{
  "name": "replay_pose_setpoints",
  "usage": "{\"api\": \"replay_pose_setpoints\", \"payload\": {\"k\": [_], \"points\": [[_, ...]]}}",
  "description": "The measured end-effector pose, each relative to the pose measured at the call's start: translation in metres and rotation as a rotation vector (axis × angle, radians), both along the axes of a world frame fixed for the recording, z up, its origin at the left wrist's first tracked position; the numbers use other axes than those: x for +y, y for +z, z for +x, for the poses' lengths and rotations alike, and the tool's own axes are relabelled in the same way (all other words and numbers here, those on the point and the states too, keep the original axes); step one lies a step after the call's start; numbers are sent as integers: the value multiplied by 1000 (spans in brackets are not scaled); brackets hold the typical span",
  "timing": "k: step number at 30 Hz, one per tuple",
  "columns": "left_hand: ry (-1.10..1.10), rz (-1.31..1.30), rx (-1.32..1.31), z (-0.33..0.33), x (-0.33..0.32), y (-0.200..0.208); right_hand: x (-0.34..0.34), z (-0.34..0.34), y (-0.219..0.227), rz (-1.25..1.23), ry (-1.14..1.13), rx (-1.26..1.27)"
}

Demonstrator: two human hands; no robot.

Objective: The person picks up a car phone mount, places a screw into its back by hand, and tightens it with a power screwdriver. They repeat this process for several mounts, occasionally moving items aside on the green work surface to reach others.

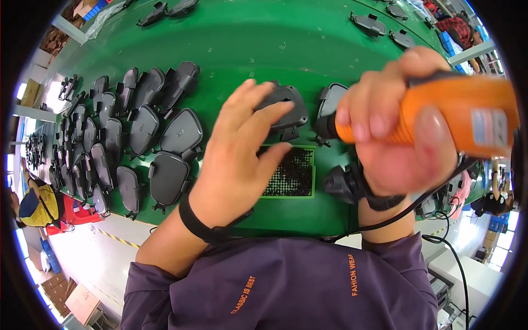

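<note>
In the head view, a green worktop (pixel 330 60) carries rows of dark grey device holders, and the person's two bare hands are above its middle part. The left hand (pixel 234 146) is open, fingers spread and thumb held apart, over the left side of a single dark holder (pixel 294 114) lying with its screw-holed face up; one finger overlaps that face, though whether it touches cannot be told. Between this holder and the worktop's near edge sits a bright green tray (pixel 314 176) with a gridded bottom, strewn with small dark pieces (pixel 300 162) too tiny to identify; the left thumb reaches across its far left corner. The right hand (pixel 385 159) has its fingers closed around an orange power tool (pixel 467 104), blurred, its dark nose pointing toward the worktop's left edge. Another holder (pixel 334 98) lies just beyond that nose, partly hidden by it. A black cable (pixel 396 217) runs below the right hand along the near edge. Toward the left edge stands a dense cluster of grey holders (pixel 146 129), many leaning on one another. A few further holders (pixel 368 25) lie near the far edge, toward its right corner.
</note>
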State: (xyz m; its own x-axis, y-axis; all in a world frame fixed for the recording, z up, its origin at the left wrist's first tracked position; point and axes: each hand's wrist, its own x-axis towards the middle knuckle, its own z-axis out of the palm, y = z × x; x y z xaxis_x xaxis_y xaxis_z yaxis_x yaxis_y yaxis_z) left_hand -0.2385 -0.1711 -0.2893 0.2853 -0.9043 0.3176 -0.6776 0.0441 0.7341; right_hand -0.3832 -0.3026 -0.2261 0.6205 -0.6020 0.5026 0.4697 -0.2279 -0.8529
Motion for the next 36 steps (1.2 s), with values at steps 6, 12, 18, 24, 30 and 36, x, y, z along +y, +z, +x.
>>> {"api": "replay_pose_setpoints", "payload": {"k": [6,12,18,24,30,36], "points": [[83,141,-169,7,-1,-14,-21,11,-26,5,17,-149],[98,116,-122,7,-3,-18,-24,18,-38,13,-20,-92],[96,102,-130,8,-2,-19,-12,21,-37,104,-110,6],[65,84,-172,9,0,-20,-11,21,-44,172,-34,-89],[90,98,-162,7,-1,-17,-12,20,-46,85,-36,-36],[68,65,-209,11,-4,-20,-16,20,-36,89,-87,-20]]}}
